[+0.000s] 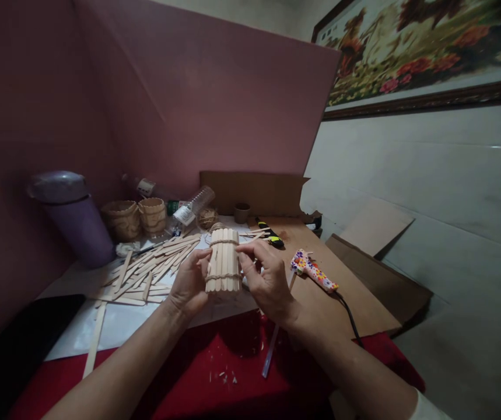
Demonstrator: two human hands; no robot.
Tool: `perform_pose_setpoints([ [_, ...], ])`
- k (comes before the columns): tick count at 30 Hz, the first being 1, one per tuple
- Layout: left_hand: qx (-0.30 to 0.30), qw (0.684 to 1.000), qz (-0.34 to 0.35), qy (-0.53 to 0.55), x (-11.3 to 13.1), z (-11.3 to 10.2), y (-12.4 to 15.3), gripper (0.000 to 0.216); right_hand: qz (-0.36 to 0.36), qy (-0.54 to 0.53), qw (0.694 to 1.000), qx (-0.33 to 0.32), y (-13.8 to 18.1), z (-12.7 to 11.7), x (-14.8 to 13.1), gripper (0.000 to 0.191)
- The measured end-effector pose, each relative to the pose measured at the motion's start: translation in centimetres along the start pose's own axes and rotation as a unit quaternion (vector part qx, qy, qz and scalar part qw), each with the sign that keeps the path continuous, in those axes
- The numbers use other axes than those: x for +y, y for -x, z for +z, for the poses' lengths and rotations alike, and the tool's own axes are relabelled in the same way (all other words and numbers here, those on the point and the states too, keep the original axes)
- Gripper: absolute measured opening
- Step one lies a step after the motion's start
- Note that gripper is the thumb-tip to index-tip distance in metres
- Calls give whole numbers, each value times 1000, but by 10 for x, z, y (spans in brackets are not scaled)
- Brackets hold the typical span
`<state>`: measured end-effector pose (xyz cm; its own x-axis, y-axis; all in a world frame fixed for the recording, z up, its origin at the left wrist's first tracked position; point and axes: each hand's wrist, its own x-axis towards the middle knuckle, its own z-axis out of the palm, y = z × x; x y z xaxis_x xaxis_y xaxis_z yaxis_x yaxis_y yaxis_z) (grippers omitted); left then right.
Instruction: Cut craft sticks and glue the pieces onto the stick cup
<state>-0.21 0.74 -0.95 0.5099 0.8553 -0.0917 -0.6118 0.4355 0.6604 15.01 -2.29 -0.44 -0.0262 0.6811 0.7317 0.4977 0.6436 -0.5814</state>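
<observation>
A small cylinder of popsicle sticks (223,261) is held up in the middle, its sticks standing side by side. Twine runs round it near the top and again near the bottom. My left hand (189,284) wraps its left side, with the fingers partly hidden behind it. On the right side, the thumb and fingers of my right hand (266,278) are closed at the cylinder's upper edge, by the upper twine band. Whether they pinch the twine or only the sticks is too small to tell.
Loose popsicle sticks (158,268) lie heaped at the left. Behind them are two stick-made cups (152,216), a purple tumbler (77,224), a plastic bottle (193,205) and a twine ball (207,218). A flowered glue gun (315,272), its cord trailing, and a utility knife (270,233) lie at the right.
</observation>
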Motion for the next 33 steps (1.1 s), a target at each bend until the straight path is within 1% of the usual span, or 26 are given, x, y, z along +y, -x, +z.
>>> perform_pose_setpoints([
  [3,22,1000,19,-9,-2,0,0,52,-72,72,994,-25,0,2,2,22],
  [5,23,999,42,-25,-3,-1,-1,49,-89,112,989,-39,2,3,5,24],
  [7,21,997,64,-41,-4,-2,-2,49,-94,124,987,-35,5,4,10,25],
  [11,27,995,85,-52,-6,-2,-4,51,-77,65,995,22,8,3,17,26],
  [13,28,995,78,-52,-6,-1,-4,50,-43,34,997,52,8,1,19,24],
  [15,28,996,65,-51,-5,0,-3,50,-9,14,998,63,9,0,20,22],
  [17,32,997,49,-48,-5,0,-3,51,9,4,998,56,10,0,21,21],
  [20,36,998,28,-46,-4,-2,-3,52,16,3,999,43,13,1,21,20],
  [26,27,998,25,-51,-4,-3,-4,52,-10,26,999,29,14,1,19,16],
  [28,29,997,39,-61,-5,-2,-3,48,-21,36,999,24,15,1,20,16],
  [31,50,992,77,-82,-9,-1,-3,39,-37,53,998,19,15,2,22,16],
  [33,63,989,91,-97,-12,-2,-3,39,-33,68,997,16,15,4,24,14],
])
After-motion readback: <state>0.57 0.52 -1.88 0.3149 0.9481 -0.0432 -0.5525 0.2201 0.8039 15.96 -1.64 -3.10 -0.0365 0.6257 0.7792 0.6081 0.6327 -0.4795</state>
